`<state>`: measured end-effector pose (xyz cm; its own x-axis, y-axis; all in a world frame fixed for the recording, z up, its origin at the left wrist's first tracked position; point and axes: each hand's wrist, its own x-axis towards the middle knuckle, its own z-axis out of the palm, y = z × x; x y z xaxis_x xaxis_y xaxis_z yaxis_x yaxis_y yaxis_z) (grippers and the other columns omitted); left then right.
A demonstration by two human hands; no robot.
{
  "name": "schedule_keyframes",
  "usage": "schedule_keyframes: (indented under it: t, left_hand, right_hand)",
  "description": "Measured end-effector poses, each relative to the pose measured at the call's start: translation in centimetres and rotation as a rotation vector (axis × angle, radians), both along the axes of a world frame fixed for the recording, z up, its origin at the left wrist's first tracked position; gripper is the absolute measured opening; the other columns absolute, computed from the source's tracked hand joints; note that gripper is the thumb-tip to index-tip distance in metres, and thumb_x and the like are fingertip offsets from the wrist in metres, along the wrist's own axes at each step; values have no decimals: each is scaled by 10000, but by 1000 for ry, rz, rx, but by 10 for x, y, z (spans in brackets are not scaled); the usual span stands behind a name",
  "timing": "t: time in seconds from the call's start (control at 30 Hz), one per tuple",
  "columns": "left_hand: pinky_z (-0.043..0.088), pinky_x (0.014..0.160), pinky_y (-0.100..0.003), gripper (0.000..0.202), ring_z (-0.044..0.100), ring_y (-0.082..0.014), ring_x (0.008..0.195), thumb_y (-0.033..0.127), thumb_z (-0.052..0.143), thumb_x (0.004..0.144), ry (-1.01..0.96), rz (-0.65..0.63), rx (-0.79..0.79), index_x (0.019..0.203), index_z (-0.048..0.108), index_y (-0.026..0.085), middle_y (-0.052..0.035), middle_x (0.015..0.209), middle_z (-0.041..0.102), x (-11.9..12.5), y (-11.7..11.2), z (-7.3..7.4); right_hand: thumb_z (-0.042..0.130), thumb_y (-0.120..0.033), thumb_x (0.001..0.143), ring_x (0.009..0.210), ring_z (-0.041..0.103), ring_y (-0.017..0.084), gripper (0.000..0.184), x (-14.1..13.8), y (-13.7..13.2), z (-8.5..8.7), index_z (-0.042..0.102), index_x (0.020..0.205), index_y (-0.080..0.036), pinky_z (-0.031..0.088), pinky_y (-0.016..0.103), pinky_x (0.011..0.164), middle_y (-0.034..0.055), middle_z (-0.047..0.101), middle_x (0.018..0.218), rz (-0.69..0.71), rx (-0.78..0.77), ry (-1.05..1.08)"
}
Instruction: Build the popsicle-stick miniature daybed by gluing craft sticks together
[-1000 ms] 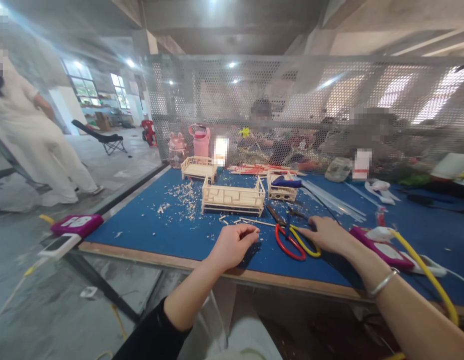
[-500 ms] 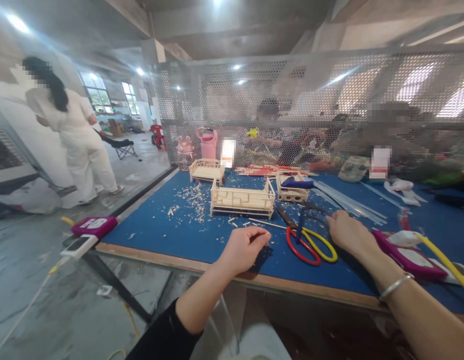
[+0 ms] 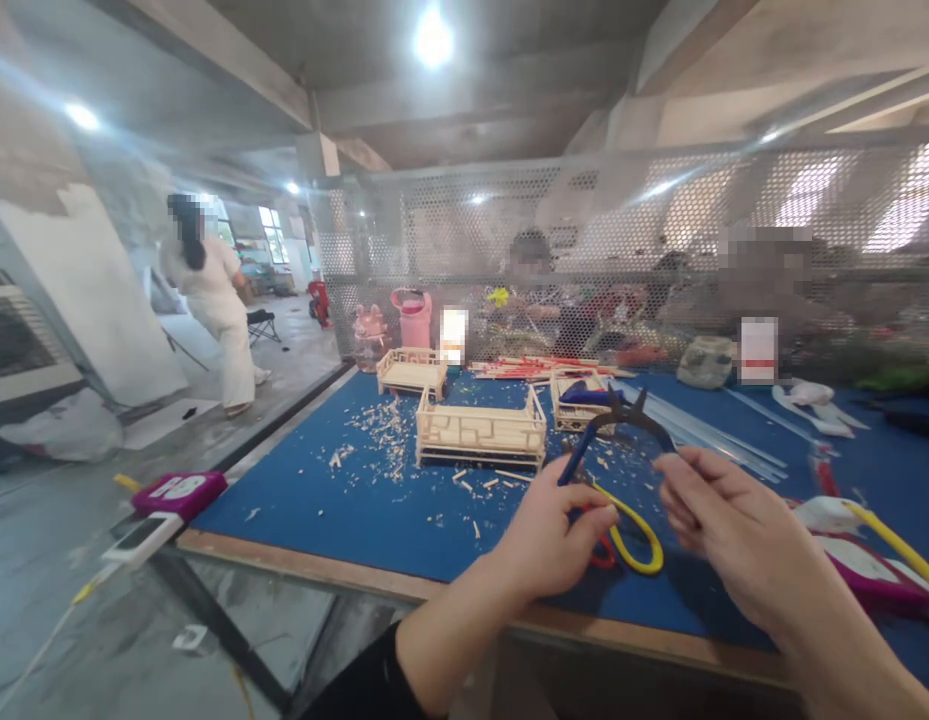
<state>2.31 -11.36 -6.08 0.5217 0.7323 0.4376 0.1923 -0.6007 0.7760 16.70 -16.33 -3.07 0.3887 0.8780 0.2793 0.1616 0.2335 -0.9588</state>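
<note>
My right hand (image 3: 734,530) is raised over the blue table mat (image 3: 344,500), fingers curled round one handle of blue-handled pliers (image 3: 612,425), whose jaws point up and away. My left hand (image 3: 554,540) is closed in a pinch just below the other blue handle; what it pinches, if anything, is too small to make out. Under both hands lie tools with red and yellow handles (image 3: 638,540). A small wooden bed model (image 3: 480,430) stands just beyond, amid wood chips (image 3: 381,430).
Two more wooden models (image 3: 411,370) (image 3: 576,388) stand further back. Clear sticks (image 3: 704,425) lie at the right, with a purple device (image 3: 869,575) and yellow cable. A purple box (image 3: 179,492) sits off the left corner. Behind a mesh screen (image 3: 584,250) people sit; a person in white (image 3: 216,310) stands far left.
My right hand has picked the blue-handled pliers off the mat and lifted them. My left hand has moved right, up under the pliers. The view has shifted right; the person in white has walked further away.
</note>
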Motion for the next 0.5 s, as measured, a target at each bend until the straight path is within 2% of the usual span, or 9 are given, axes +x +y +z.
schedule_keyframes:
  t: [0.07, 0.1, 0.17, 0.23, 0.27, 0.33, 0.4, 0.43, 0.5]
  left_hand:
    - [439, 876, -340, 206, 578, -191, 898, 271, 494, 836, -24, -46, -10, 760, 662, 180, -75, 896, 645, -1, -3, 4]
    - [448, 824, -319, 225, 574, -173, 803, 274, 472, 846, -33, -62, -8, 742, 649, 182, -52, 784, 636, -2, -5, 6]
    - [439, 782, -304, 252, 551, -160, 733, 287, 445, 857, -63, -104, 21, 709, 622, 186, -33, 706, 619, -6, -13, 11]
    - [427, 784, -303, 268, 545, -165, 762, 300, 430, 864, -103, -166, 64, 697, 604, 183, -44, 734, 626, -10, -20, 14]
    - [424, 785, -303, 270, 545, -169, 784, 305, 429, 865, -110, -193, 72, 699, 603, 181, -52, 754, 630, -13, -23, 14]
    - [428, 777, -295, 268, 548, -171, 802, 318, 444, 861, -116, -223, 41, 706, 612, 179, -60, 777, 629, -17, -28, 12]
    - [434, 785, -296, 273, 556, -174, 824, 341, 460, 856, -113, -241, -22, 719, 631, 178, -66, 801, 631, -20, -31, 9]
    - [435, 803, -303, 283, 559, -178, 851, 359, 466, 855, -118, -250, -51, 723, 640, 179, -71, 827, 633, -22, -32, 7]
    - [424, 866, -322, 311, 547, -197, 961, 401, 474, 851, -165, -243, -110, 730, 658, 182, -87, 946, 631, -24, -33, 4]
  right_hand:
    - [699, -560, 591, 350, 329, 70, 397, -7, -6, 2, 493, 682, -234, 270, 181, 303, -76, 392, 441, 99, -36, 174]
    - [727, -530, 574, 388, 403, 83, 385, -11, -8, 1, 518, 708, -236, 330, 186, 326, -52, 472, 491, 138, -18, 224]
    - [762, -463, 556, 622, 596, 155, 384, -16, -10, -5, 583, 825, -256, 492, 245, 488, 30, 654, 777, 164, 77, 273]
    - [757, -424, 573, 936, 621, 235, 466, -19, -10, -15, 597, 994, -303, 536, 338, 723, 63, 642, 1109, 186, 142, 314]
    - [741, -418, 591, 1029, 594, 256, 507, -20, -10, -20, 584, 1064, -325, 517, 377, 801, 62, 614, 1187, 241, 137, 340]
    - [700, -402, 623, 1098, 564, 276, 521, -23, -10, -28, 580, 1124, -329, 480, 425, 873, 72, 599, 1223, 428, 50, 391]
    - [667, -365, 625, 1097, 566, 290, 467, -27, -12, -32, 623, 1083, -288, 467, 439, 887, 95, 614, 1200, 596, -59, 434]
    - [654, -337, 619, 1084, 573, 292, 432, -29, -12, -31, 644, 1045, -268, 470, 435, 883, 103, 625, 1180, 627, -92, 449]
    - [627, -298, 612, 1028, 601, 284, 372, -30, -12, -27, 660, 978, -244, 484, 424, 859, 106, 657, 1110, 602, -113, 471]
